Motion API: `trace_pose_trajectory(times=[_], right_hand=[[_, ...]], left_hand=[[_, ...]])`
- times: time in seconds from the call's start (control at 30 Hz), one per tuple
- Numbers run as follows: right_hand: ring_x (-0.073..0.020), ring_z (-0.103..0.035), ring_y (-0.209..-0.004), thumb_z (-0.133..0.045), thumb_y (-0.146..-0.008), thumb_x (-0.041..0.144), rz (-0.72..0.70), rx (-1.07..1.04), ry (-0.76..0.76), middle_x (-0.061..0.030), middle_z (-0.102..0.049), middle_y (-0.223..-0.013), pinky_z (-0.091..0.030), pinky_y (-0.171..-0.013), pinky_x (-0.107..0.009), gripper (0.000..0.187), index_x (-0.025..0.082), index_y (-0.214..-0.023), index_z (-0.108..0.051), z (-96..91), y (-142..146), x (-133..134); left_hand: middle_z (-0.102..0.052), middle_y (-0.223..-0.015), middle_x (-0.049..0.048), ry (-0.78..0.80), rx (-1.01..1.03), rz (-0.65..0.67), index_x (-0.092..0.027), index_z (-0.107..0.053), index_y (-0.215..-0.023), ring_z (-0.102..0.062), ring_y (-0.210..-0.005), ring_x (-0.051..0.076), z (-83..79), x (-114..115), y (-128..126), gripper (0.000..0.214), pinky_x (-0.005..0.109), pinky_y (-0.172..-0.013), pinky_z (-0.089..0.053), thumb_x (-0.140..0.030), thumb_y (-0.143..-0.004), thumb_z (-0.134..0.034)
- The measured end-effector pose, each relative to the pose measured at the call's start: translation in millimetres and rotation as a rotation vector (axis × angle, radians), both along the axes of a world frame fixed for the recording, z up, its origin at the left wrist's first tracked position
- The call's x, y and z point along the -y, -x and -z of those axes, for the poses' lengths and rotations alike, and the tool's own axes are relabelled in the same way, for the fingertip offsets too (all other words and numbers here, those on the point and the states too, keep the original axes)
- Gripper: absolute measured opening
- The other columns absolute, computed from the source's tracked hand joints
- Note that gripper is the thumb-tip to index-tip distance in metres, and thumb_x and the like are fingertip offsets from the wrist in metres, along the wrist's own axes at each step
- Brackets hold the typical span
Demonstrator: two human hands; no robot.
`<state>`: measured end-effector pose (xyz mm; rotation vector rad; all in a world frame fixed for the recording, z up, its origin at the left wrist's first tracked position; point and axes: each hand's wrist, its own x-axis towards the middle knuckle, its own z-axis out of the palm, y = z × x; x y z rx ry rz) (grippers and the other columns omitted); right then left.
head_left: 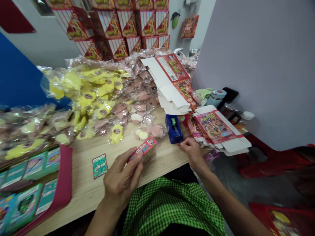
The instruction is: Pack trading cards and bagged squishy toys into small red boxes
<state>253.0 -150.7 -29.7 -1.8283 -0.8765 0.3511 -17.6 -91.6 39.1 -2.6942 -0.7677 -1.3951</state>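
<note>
My left hand [125, 173] is closed around a small red printed box [147, 146], tilted above the wooden table. Its fingers hide much of the box's near end. To the right stands a blue tape dispenser [174, 131] with a green roll of tape [173, 122] in it. The fingertips of my right hand [191, 149] are pinched together at the dispenser's front edge; what lies between them is too small to make out. A green patterned card [100, 166] lies flat, left of my left hand. Beyond the box are a bagged yellow figure [116, 133] and other bagged figures.
Many bagged yellow [86, 98] and brown figures [124, 113] are heaped at the back. On the left is a pink tray [66, 177] of card stacks. Flattened boxes [216, 127], an unfolded carton [169, 82] and a blue cup [218, 97] are right. Red display boxes [128, 28] are stacked behind.
</note>
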Motion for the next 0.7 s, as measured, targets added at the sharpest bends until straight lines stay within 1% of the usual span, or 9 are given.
trace_pose_trajectory(times=[0.1, 0.2, 0.33, 0.4, 0.47, 0.5, 0.57, 0.63, 0.7], right_hand=[[-0.0243, -0.06, -0.089, -0.059, -0.08, 0.029, -0.049, 0.097, -0.066, -0.0066, -0.064, -0.086, -0.047, -0.075, -0.034, 0.016, 0.023, -0.065, -0.056, -27.6, 15, 17], [-0.0167, -0.059, -0.067, -0.055, -0.093, 0.026, -0.33, 0.119, -0.117, -0.0008, -0.063, -0.074, -0.044, -0.062, -0.028, 0.013, 0.022, -0.082, -0.062, -61.1, 42, 27], [-0.0125, -0.056, -0.057, -0.053, -0.097, 0.028, -0.719, -0.265, -0.144, 0.0031, -0.059, -0.064, -0.044, -0.054, -0.024, 0.016, 0.021, -0.087, -0.063, -89.5, 76, 17], [-0.0117, -0.056, -0.055, -0.055, -0.096, 0.03, -0.785, -0.433, -0.129, 0.0032, -0.06, -0.062, -0.046, -0.054, -0.024, 0.016, 0.02, -0.087, -0.063, -95.3, 86, 7], [-0.0113, -0.056, -0.054, -0.058, -0.094, 0.03, -0.811, -0.521, -0.108, 0.0032, -0.062, -0.061, -0.047, -0.054, -0.025, 0.016, 0.017, -0.101, -0.067, -98.1, 91, -1], [-0.0113, -0.056, -0.053, -0.06, -0.093, 0.029, -0.822, -0.546, -0.102, 0.0038, -0.062, -0.061, -0.048, -0.053, -0.025, 0.028, 0.016, -0.118, -0.065, -98.9, 92, -4], [-0.0115, -0.055, -0.05, -0.061, -0.092, 0.026, -0.839, -0.574, -0.095, 0.0059, -0.062, -0.059, -0.047, -0.051, -0.025, 0.064, 0.014, -0.152, -0.043, -99.8, 94, -8], [-0.0115, -0.054, -0.048, -0.06, -0.091, 0.025, -0.842, -0.58, -0.092, 0.0073, -0.061, -0.057, -0.047, -0.049, -0.025, 0.084, 0.012, -0.163, -0.02, -99.8, 95, -10], [-0.0114, -0.054, -0.047, -0.059, -0.09, 0.025, -0.828, -0.569, -0.078, 0.0072, -0.061, -0.056, -0.047, -0.048, -0.024, 0.086, 0.01, -0.164, -0.018, -98.6, 96, -13]], left_hand=[[-0.073, -0.116, 0.0171, -0.005, 0.006, -0.005, -0.01, -0.07, -0.109, -0.073, -0.102, 0.021, -0.2, 2, -3, 0.019, 0.032, -0.088, -0.063, -0.006, -0.091, -0.069], [-0.074, -0.115, 0.0161, -0.001, 0.016, 0.007, -0.01, -0.069, -0.11, -0.074, -0.102, 0.021, -1.2, 3, -5, 0.021, 0.032, -0.089, -0.063, -0.005, -0.09, -0.069], [-0.076, -0.114, 0.0143, 0.013, 0.025, 0.023, -0.013, -0.069, -0.109, -0.075, -0.099, 0.019, -4.3, 2, -4, 0.019, 0.031, -0.087, -0.064, -0.006, -0.091, -0.068], [-0.076, -0.112, 0.0133, 0.032, 0.033, 0.034, -0.014, -0.069, -0.109, -0.075, -0.099, 0.019, -5.5, 2, -4, 0.02, 0.03, -0.087, -0.064, -0.006, -0.091, -0.067], [-0.077, -0.109, 0.0126, 0.054, 0.052, 0.025, -0.013, -0.066, -0.113, -0.075, -0.099, 0.019, -5.6, 2, -5, 0.023, 0.029, -0.086, -0.063, -0.007, -0.091, -0.067], [-0.077, -0.108, 0.0123, 0.06, 0.071, 0.01, -0.013, -0.064, -0.115, -0.076, -0.098, 0.018, -5.3, 3, -6, 0.025, 0.028, -0.085, -0.063, -0.007, -0.091, -0.067], [-0.077, -0.106, 0.0118, 0.065, 0.107, -0.025, -0.011, -0.06, -0.117, -0.076, -0.095, 0.018, -4.3, 4, -7, 0.029, 0.026, -0.084, -0.063, -0.008, -0.09, -0.069], [-0.077, -0.106, 0.0106, 0.074, 0.126, -0.038, -0.012, -0.057, -0.119, -0.075, -0.095, 0.018, -3.9, 4, -7, 0.032, 0.026, -0.083, -0.063, -0.009, -0.089, -0.069], [-0.076, -0.107, 0.0093, 0.093, 0.111, -0.013, -0.015, -0.057, -0.12, -0.075, -0.096, 0.018, -4.5, 4, -7, 0.031, 0.028, -0.083, -0.063, -0.009, -0.091, -0.068]])
